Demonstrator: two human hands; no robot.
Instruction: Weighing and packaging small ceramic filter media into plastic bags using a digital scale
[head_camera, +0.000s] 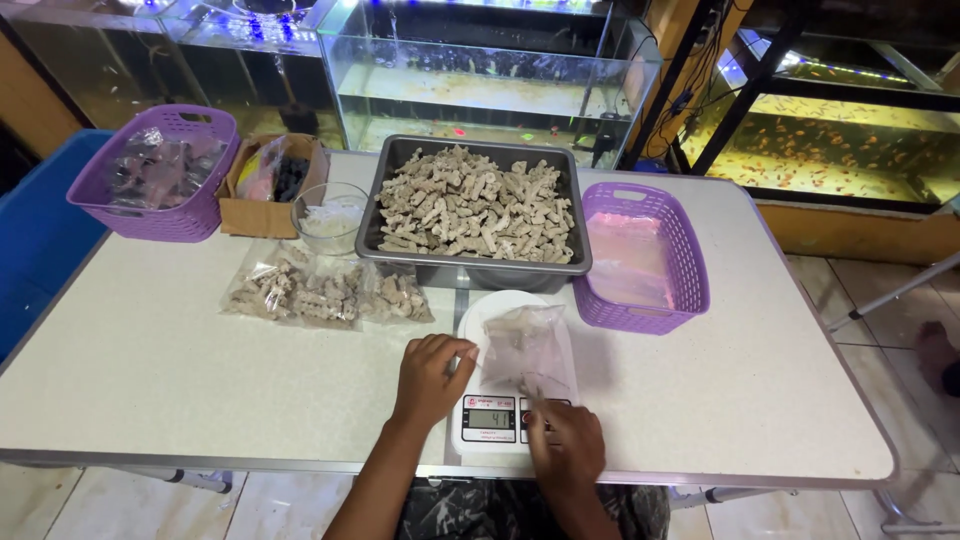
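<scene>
Gently, with left hand (432, 377) steadying the white scale (500, 385) at nine o'clock, fingers loose and grasping nothing, and right hand (566, 443) pinching the clear bag (524, 345) at its six o'clock, adding pieces slowly, keeping bag centred.
</scene>
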